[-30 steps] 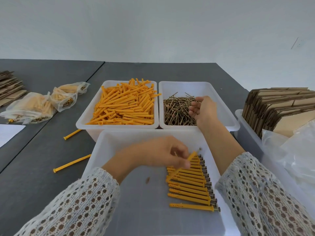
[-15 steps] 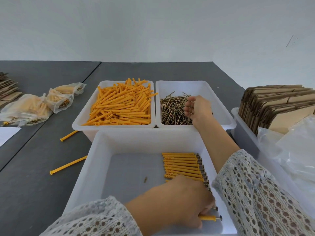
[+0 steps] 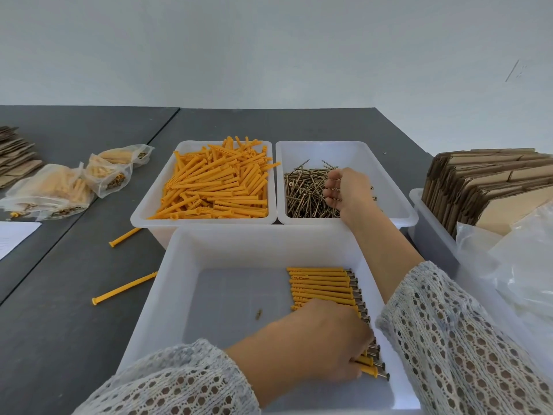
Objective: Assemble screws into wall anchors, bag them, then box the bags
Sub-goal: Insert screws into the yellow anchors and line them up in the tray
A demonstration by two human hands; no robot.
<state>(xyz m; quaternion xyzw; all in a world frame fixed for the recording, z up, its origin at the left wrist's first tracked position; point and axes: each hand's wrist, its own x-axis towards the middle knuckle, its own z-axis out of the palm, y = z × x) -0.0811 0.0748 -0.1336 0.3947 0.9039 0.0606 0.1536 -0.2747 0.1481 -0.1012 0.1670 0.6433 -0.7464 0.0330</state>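
A near white bin holds a neat row of assembled orange anchors with screws. My left hand lies over the near end of that row, fingers curled round the last anchor there. Behind it stand a bin of loose orange anchors and a bin of brass screws. My right hand is in the screw bin with its fingers curled among the screws; whether it holds any is hidden.
Two loose anchors lie on the grey table left of the bins. Filled clear bags sit at far left. A bin of flat cardboard boxes and clear plastic bags stand at right.
My left hand carried an anchor from the far end of the row down to its near end and set it there. My right hand stayed in the screw bin, shifting slightly.
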